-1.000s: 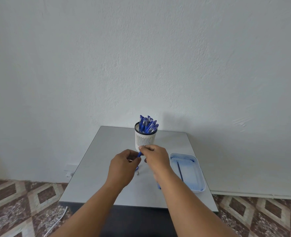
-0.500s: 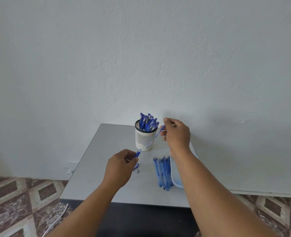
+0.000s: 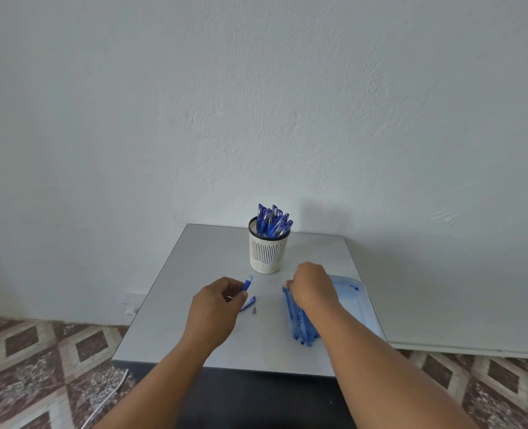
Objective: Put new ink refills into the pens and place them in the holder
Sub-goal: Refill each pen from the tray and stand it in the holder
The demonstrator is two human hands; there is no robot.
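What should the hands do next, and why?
Probably the right hand should pinch one refill from the refills beside the tray, because the left hand holds an open pen barrel pointing up.

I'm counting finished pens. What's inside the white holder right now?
The white holder holds a bunch of blue capped pens, their tops sticking above its rim. Their lower parts are hidden by its wall, so an exact count is unclear.

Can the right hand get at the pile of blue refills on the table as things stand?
Likely yes: the right hand is already down on the far end of the refill pile, beside the tray, nothing between.
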